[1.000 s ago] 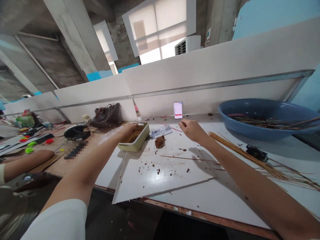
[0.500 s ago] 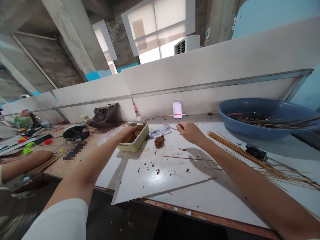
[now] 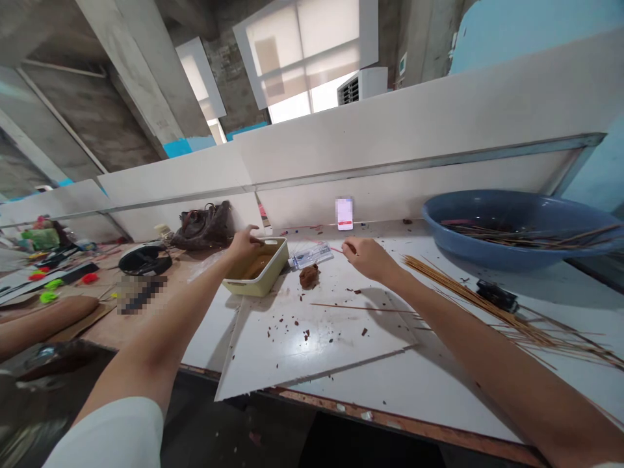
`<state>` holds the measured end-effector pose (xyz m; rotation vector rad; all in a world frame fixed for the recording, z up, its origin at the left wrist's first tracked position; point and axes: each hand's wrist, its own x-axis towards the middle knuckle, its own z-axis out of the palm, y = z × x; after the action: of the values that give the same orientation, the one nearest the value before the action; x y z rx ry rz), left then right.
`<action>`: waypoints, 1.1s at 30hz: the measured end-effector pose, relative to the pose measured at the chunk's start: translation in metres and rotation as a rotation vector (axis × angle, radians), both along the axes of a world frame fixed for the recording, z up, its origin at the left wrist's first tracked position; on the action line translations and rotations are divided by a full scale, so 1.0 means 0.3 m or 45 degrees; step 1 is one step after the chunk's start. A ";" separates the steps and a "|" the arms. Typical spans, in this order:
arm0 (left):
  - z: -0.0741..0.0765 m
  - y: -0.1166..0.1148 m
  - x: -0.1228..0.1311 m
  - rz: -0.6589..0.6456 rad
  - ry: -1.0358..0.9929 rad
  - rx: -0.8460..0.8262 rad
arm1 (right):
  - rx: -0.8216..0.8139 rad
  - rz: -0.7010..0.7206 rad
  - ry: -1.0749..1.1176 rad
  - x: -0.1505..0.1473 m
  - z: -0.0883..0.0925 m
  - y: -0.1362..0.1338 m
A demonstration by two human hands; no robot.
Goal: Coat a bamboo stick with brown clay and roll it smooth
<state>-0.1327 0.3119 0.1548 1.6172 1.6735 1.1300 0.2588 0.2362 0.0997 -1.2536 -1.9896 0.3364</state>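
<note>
My left hand [image 3: 245, 244] is raised at the far left rim of a pale yellow-green plastic container [image 3: 266, 283], its fingers apart and nothing in them. Brownish liquid [image 3: 253, 263] lies inside the container. My right hand [image 3: 361, 257] is closed over the white board, its fingertips pinched together. A thin red strip [image 3: 336, 249] shows at those fingertips, but I cannot tell whether it is held. Between the hands lie a brown crumbly lump [image 3: 309, 277] and a clear plastic packet [image 3: 312, 255]. One thin brown stick [image 3: 358, 307] rests below the right hand.
A bundle of thin sticks [image 3: 453, 292] and a black object [image 3: 496, 296] lie at the right, near a blue basin [image 3: 511, 250] of sticks. A phone [image 3: 344, 214] leans on the partition. Another person's arm [image 3: 49, 322] and a dark bag [image 3: 205, 224] are left.
My left hand has lifted out of the container to its far left rim, and its fingers have spread. The right hand stays closed in nearly the same place.
</note>
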 end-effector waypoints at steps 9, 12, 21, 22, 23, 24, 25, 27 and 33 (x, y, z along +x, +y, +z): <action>0.079 -0.014 0.286 -0.360 -0.408 0.016 | 0.014 0.051 0.262 -0.001 -0.021 0.030; 0.052 -0.075 0.447 -0.549 -0.486 -0.048 | 0.020 0.065 0.387 0.004 -0.009 0.037; -0.004 -0.150 0.722 -0.624 -1.076 -0.317 | 0.449 0.059 0.406 0.034 0.034 0.023; -0.009 -0.145 0.732 -0.627 -1.082 -0.335 | 0.488 0.029 0.369 0.040 0.035 0.029; -0.014 -0.140 0.741 -0.634 -1.083 -0.352 | 0.515 0.011 0.323 0.048 0.037 0.035; -0.018 -0.136 0.747 -0.641 -1.088 -0.371 | 0.531 0.010 0.267 0.057 0.039 0.041; -0.022 -0.133 0.753 -0.648 -1.095 -0.387 | 0.541 0.015 0.214 0.066 0.041 0.048; -0.028 -0.130 0.764 -0.661 -1.112 -0.406 | 0.554 0.044 0.143 0.086 0.045 0.059; -0.057 -0.105 0.800 -0.691 -1.168 -0.419 | 0.629 0.091 -0.010 0.133 0.026 0.093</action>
<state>0.1073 0.2804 0.1377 0.9891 0.7103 1.0014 0.2988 0.2642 0.1076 -0.8705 -1.9660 -0.1258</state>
